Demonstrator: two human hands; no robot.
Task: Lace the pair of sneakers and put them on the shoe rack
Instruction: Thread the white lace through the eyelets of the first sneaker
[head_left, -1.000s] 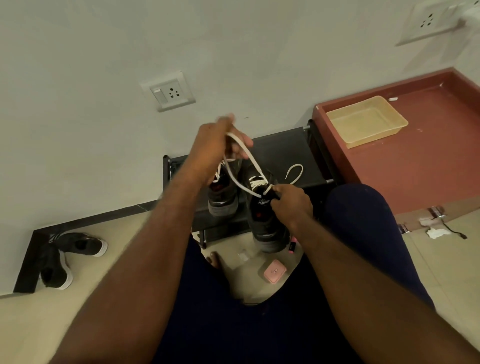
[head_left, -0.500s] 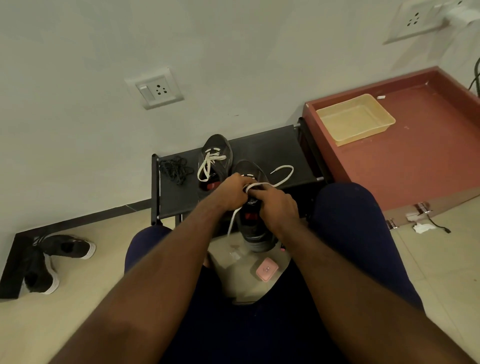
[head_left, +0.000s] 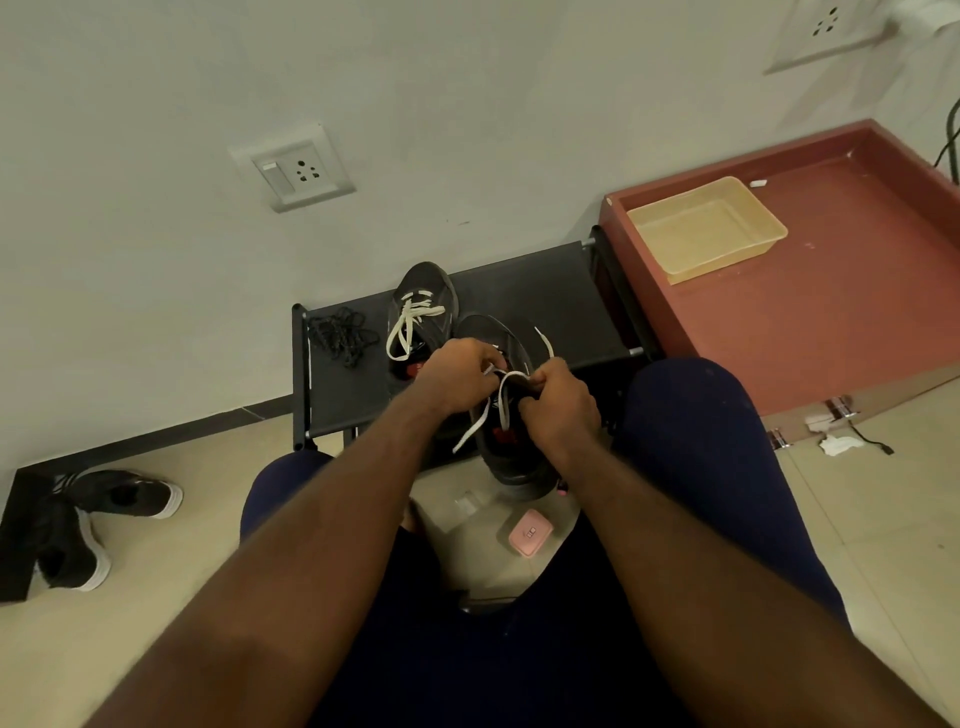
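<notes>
A dark sneaker (head_left: 506, 452) sits between my knees, its toe over the front edge of the black shoe rack (head_left: 545, 296). My left hand (head_left: 457, 376) and my right hand (head_left: 558, 402) meet above its tongue, each pinching part of the white lace (head_left: 480, 423). One lace end hangs down the shoe's left side; another end lies toward the rack at the right. The second dark sneaker (head_left: 423, 312) stands on the rack behind, with white laces loose across its top.
A tangle of black laces (head_left: 340, 335) lies on the rack's left part. Another pair of dark shoes (head_left: 98, 514) lies on the floor at the left. A pink case (head_left: 530, 532) lies on the tiles between my legs. A red platform (head_left: 841, 291) with a yellow tray (head_left: 706, 228) stands at the right.
My left hand came down from its raised pull and joined the right hand over the sneaker's tongue. The long lace span went slack and one end now hangs beside the shoe.
</notes>
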